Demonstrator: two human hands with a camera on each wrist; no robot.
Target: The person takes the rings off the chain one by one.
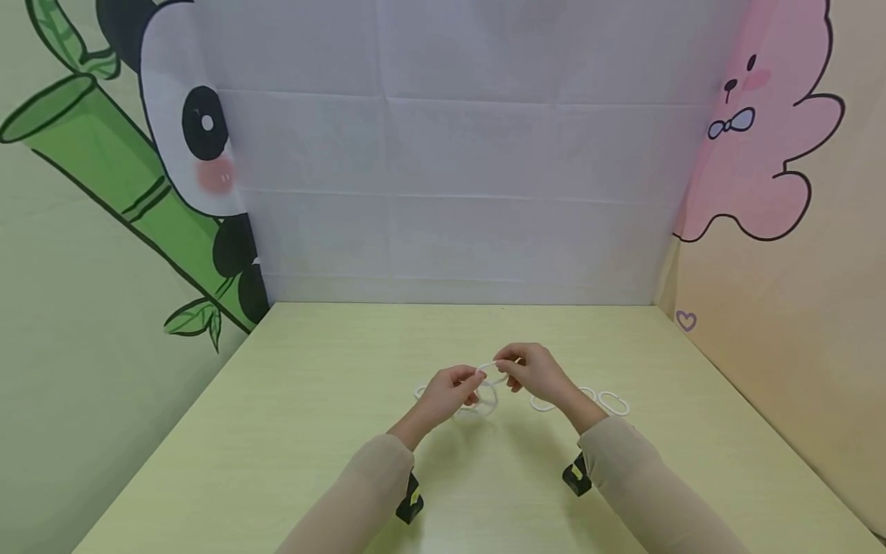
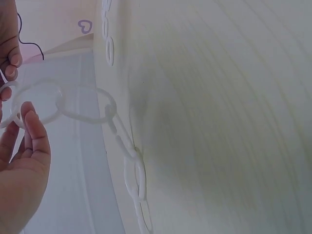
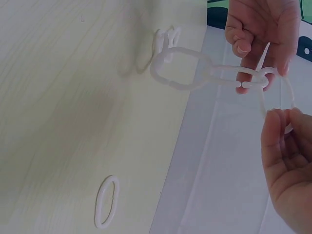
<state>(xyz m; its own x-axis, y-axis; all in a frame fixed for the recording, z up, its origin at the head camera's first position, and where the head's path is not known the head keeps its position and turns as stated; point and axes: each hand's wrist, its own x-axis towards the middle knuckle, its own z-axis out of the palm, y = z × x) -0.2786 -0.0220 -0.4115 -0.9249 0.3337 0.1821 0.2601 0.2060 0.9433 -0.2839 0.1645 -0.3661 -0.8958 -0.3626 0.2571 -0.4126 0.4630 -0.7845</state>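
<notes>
Even, fairly bright light fills the head view, seemingly from overhead, laying soft-edged shadows on the bench beneath the left grip and the right grip. Both wrist views are dimmer, greyish and hazy, with broad, diffuse shadows across the wood. In the left wrist view the grain bends into arcs toward the outer edge. White links wash out against the pale sheet, their outlines faint.
</notes>
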